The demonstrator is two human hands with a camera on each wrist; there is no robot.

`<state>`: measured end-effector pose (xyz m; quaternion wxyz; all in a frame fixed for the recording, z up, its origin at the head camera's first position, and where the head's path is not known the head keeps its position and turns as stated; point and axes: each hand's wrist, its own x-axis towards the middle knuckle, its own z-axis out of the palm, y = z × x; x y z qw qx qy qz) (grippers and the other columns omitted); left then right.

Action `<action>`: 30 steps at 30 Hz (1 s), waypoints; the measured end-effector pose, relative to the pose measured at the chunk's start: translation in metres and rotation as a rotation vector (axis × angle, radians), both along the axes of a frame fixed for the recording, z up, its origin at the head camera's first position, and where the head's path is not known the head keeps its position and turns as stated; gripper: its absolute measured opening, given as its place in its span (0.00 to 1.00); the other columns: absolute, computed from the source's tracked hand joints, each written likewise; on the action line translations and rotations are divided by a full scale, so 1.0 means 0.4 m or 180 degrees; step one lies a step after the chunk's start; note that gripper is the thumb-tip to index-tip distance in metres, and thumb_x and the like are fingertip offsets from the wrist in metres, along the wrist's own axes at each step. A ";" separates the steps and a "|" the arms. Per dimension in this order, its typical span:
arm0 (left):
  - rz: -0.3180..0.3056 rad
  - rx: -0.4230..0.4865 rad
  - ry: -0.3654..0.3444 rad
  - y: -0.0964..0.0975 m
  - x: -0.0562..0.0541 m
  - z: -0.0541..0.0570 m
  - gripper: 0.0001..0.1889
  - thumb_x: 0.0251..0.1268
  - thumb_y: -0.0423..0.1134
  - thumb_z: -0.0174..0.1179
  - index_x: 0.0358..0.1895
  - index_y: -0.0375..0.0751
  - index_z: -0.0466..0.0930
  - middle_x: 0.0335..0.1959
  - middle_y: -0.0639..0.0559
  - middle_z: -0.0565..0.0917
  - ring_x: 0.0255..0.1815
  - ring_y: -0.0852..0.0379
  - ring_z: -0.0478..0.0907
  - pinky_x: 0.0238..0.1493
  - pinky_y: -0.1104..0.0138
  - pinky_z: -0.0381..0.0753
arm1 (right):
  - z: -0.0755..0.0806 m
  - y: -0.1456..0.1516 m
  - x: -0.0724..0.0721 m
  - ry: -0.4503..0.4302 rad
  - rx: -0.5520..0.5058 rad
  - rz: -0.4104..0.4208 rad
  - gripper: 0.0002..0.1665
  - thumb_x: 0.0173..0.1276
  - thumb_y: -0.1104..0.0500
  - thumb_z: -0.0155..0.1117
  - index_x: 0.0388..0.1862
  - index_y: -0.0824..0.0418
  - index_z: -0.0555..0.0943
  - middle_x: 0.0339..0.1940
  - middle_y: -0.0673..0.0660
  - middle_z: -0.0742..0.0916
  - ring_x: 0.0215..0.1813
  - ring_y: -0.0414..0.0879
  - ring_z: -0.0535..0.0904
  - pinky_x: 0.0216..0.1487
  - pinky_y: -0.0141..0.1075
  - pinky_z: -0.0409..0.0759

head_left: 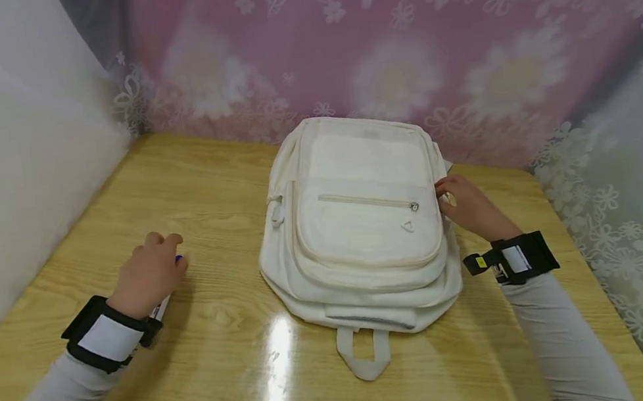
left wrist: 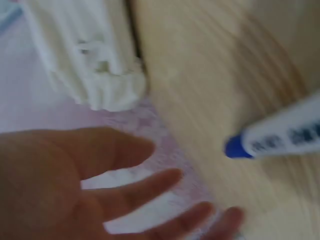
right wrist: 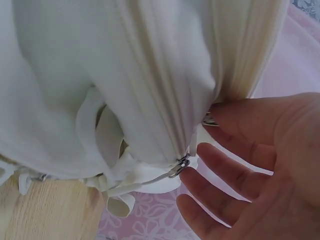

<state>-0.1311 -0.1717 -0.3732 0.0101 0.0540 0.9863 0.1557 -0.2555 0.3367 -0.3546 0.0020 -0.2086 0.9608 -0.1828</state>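
A cream-white backpack (head_left: 368,221) lies front side up on the table, its top handle (head_left: 365,354) toward me. At its right side is my right hand (head_left: 471,206). Thumb and forefinger pinch a metal zipper pull (right wrist: 209,120) there, mostly hidden by the fingertips, while the other fingers spread below. A second zipper pull (right wrist: 181,164) hangs close to them. My left hand (head_left: 150,273) hovers over the table to the left of the bag, fingers loosely bent and holding nothing. Beside it shows a white marker-like stick (left wrist: 285,127) with a blue end and dark lettering.
The wooden table (head_left: 207,193) meets a pink flowered cloth (head_left: 310,49) at the back. A pale wall (head_left: 11,143) borders it on the left, and flowered cloth hangs on the right. Each wrist wears a black strap.
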 end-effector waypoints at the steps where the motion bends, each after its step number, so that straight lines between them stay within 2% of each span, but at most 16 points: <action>1: 0.0066 -0.0062 -0.0115 -0.009 0.001 -0.009 0.22 0.65 0.37 0.52 0.56 0.22 0.66 0.44 0.23 0.70 0.26 0.38 0.75 0.18 0.56 0.74 | -0.003 0.000 0.002 0.0008 -0.0007 -0.0007 0.11 0.68 0.68 0.51 0.44 0.76 0.74 0.56 0.72 0.71 0.59 0.65 0.65 0.59 0.58 0.65; 3: 0.0129 -0.0186 -0.0342 -0.023 0.003 -0.026 0.24 0.63 0.36 0.55 0.55 0.19 0.64 0.38 0.22 0.70 0.23 0.39 0.74 0.16 0.57 0.73 | -0.007 -0.002 0.006 0.0014 -0.0016 -0.0010 0.10 0.68 0.68 0.51 0.43 0.76 0.74 0.55 0.72 0.71 0.59 0.65 0.66 0.59 0.58 0.65; 6: 0.0129 -0.0304 -0.0651 -0.034 0.005 -0.041 0.27 0.61 0.36 0.57 0.56 0.18 0.61 0.37 0.21 0.72 0.28 0.37 0.77 0.19 0.53 0.75 | -0.008 -0.006 0.012 -0.0001 -0.0014 -0.0013 0.09 0.69 0.68 0.50 0.42 0.75 0.74 0.55 0.72 0.71 0.59 0.65 0.65 0.59 0.58 0.65; 8: 0.0139 -0.0348 -0.0759 -0.035 0.005 -0.047 0.28 0.60 0.36 0.57 0.58 0.19 0.59 0.38 0.22 0.73 0.31 0.35 0.77 0.21 0.51 0.76 | -0.005 -0.008 0.015 -0.0018 -0.0013 -0.0032 0.09 0.69 0.68 0.50 0.42 0.75 0.74 0.56 0.72 0.71 0.60 0.65 0.65 0.60 0.57 0.65; 10: 0.0103 -0.0399 -0.0735 -0.032 0.005 -0.053 0.28 0.60 0.35 0.57 0.58 0.20 0.59 0.37 0.23 0.75 0.32 0.36 0.78 0.21 0.51 0.76 | -0.001 -0.009 0.016 -0.0033 -0.0023 -0.0057 0.09 0.70 0.68 0.50 0.42 0.75 0.73 0.56 0.72 0.70 0.60 0.65 0.65 0.60 0.57 0.65; 12: 0.0064 -0.0455 -0.0627 -0.025 0.006 -0.058 0.26 0.60 0.33 0.57 0.56 0.20 0.60 0.33 0.26 0.75 0.27 0.39 0.78 0.19 0.53 0.75 | 0.002 -0.009 0.017 -0.0044 -0.0037 -0.0088 0.09 0.70 0.68 0.49 0.42 0.75 0.73 0.57 0.72 0.70 0.61 0.65 0.64 0.61 0.57 0.65; 15: -0.0015 -0.0570 -0.0368 -0.008 0.008 -0.066 0.16 0.65 0.29 0.52 0.50 0.21 0.62 0.25 0.33 0.74 0.19 0.47 0.75 0.13 0.59 0.72 | 0.002 -0.009 0.016 -0.0076 -0.0042 -0.0153 0.10 0.70 0.67 0.49 0.42 0.75 0.73 0.57 0.72 0.69 0.61 0.65 0.64 0.61 0.57 0.65; 18: -0.0062 -0.0662 -0.0182 0.015 0.011 -0.068 0.11 0.68 0.27 0.45 0.49 0.21 0.63 0.22 0.36 0.73 0.15 0.51 0.71 0.11 0.62 0.69 | -0.004 -0.007 0.017 -0.0082 -0.0035 -0.0206 0.11 0.71 0.67 0.48 0.43 0.75 0.73 0.58 0.71 0.69 0.62 0.65 0.63 0.61 0.57 0.65; 21: -0.0133 -0.0713 0.0041 0.037 0.006 -0.067 0.14 0.68 0.27 0.45 0.52 0.20 0.63 0.23 0.34 0.74 0.13 0.52 0.70 0.09 0.63 0.67 | -0.008 -0.003 0.020 -0.0056 -0.0033 -0.0239 0.11 0.71 0.66 0.48 0.42 0.76 0.73 0.58 0.71 0.69 0.61 0.65 0.64 0.60 0.57 0.65; 25: -0.0328 -0.0617 0.0435 0.072 -0.006 -0.061 0.21 0.63 0.28 0.53 0.57 0.22 0.62 0.27 0.31 0.75 0.09 0.56 0.66 0.06 0.67 0.63 | -0.008 0.003 0.030 0.0016 -0.0088 -0.0247 0.10 0.71 0.66 0.49 0.38 0.75 0.73 0.56 0.71 0.70 0.60 0.65 0.65 0.59 0.57 0.66; 28: -0.0565 -0.0495 0.0744 0.109 -0.011 -0.047 0.26 0.59 0.28 0.59 0.59 0.25 0.62 0.30 0.31 0.75 0.08 0.59 0.63 0.07 0.71 0.60 | -0.009 0.005 0.041 0.0179 -0.0105 -0.0249 0.10 0.71 0.65 0.50 0.35 0.73 0.74 0.53 0.71 0.73 0.57 0.64 0.68 0.57 0.56 0.67; 30: -0.0768 -0.0451 0.1047 0.136 -0.014 -0.038 0.26 0.57 0.28 0.59 0.59 0.26 0.63 0.29 0.33 0.74 0.08 0.62 0.60 0.07 0.73 0.59 | -0.006 0.002 0.052 0.0332 -0.0061 -0.0261 0.11 0.70 0.64 0.52 0.33 0.72 0.75 0.50 0.70 0.74 0.54 0.63 0.70 0.53 0.54 0.69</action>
